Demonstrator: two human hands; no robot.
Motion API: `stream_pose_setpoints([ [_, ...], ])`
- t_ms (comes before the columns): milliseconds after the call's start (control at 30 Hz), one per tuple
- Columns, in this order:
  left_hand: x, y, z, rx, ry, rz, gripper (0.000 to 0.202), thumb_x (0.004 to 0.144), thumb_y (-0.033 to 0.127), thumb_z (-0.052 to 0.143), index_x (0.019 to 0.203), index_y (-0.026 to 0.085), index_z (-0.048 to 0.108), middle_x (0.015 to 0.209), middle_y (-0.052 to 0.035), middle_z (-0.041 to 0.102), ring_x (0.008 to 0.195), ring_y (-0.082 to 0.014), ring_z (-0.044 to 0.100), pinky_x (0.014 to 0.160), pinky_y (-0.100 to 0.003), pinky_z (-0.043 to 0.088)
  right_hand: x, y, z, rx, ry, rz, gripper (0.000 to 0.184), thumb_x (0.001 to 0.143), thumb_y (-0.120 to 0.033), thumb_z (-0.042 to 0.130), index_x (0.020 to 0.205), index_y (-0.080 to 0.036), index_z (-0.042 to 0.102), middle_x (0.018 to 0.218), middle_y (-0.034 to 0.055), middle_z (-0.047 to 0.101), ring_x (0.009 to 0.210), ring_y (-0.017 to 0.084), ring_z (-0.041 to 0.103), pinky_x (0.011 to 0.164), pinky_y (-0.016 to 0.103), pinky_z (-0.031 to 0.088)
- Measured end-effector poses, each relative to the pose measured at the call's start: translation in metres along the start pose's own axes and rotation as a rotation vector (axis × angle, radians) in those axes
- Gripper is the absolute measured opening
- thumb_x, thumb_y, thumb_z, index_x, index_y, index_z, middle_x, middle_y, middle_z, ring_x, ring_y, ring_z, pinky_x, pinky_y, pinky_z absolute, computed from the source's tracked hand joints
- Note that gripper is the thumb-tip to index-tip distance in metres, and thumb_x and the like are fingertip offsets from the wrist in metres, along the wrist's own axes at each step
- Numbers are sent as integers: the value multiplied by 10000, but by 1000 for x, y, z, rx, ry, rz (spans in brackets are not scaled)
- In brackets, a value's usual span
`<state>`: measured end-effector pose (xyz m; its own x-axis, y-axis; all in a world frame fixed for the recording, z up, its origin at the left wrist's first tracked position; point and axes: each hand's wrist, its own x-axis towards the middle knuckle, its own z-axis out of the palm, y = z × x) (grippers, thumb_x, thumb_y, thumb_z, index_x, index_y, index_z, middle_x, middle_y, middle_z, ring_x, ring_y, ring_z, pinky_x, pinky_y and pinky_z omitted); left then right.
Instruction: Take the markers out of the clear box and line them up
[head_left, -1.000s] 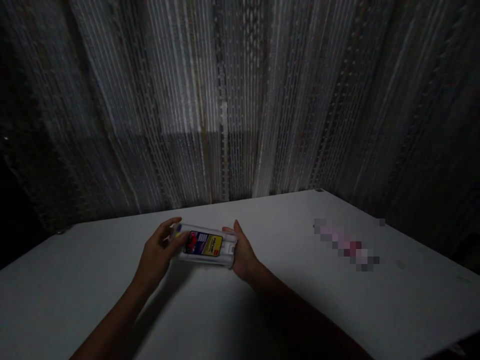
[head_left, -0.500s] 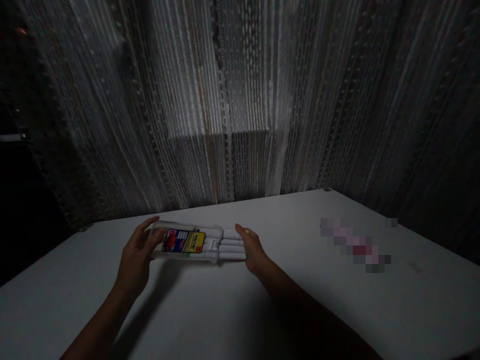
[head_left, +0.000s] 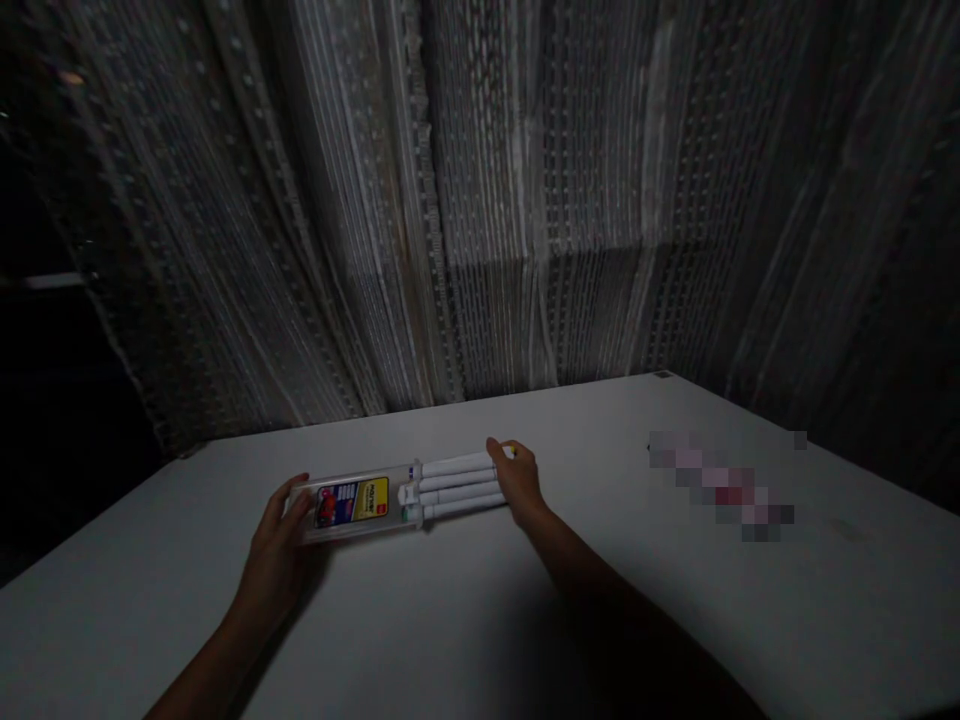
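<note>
My left hand (head_left: pixel 281 535) is closed round the left end of a clear plastic marker case (head_left: pixel 405 490), which carries a yellow and dark blue label. From the case's open right end stick out several white markers (head_left: pixel 461 485), lying side by side. My right hand (head_left: pixel 517 480) grips their far ends, the thumb on top. A small yellow tip shows beside its fingers. Case and markers are held low over the white table, tilted a little up to the right. The marker ends inside my right hand are hidden.
The white table (head_left: pixel 420 620) spreads under both hands. A long pinkish thing, blurred into blocks (head_left: pixel 712 480), lies on its right side. A faint small flat piece (head_left: pixel 846 528) lies near it. Behind the table hangs a grey striped curtain (head_left: pixel 480 200).
The markers have slid further out of the case; a longer stretch of them shows. My right hand has moved right, my left hand and the case slightly left and down.
</note>
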<state>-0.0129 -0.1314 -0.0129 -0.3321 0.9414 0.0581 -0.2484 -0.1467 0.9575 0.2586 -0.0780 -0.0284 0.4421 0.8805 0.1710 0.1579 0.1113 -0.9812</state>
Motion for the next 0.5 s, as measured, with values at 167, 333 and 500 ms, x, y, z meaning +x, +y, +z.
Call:
stream_pose_setpoints([
  [167, 6, 1, -34, -17, 39, 7, 485, 608, 379, 783, 1044, 319, 578, 912, 20, 626, 699, -149, 623, 520, -210, 546, 1, -2, -2, -184, 9, -35, 313, 740, -505, 507, 603, -223, 495, 567, -9, 487, 584, 189, 484, 570, 279, 342],
  [333, 12, -2, -57, 18, 133, 10, 359, 711, 364, 706, 1035, 363, 551, 895, 57, 609, 672, -128, 600, 528, -230, 550, 0, -3, -2, -287, -10, -30, 276, 775, -475, 512, 665, -222, 529, 601, 1, 525, 607, 195, 511, 580, 279, 341],
  [500, 21, -11, -68, 290, 184, 90, 440, 712, 483, 680, 1087, 319, 518, 880, 37, 605, 693, -113, 590, 546, -162, 502, -4, -2, -2, -375, 17, -59, 286, 812, -479, 495, 820, -213, 598, 694, 36, 592, 676, 212, 548, 612, 286, 360],
])
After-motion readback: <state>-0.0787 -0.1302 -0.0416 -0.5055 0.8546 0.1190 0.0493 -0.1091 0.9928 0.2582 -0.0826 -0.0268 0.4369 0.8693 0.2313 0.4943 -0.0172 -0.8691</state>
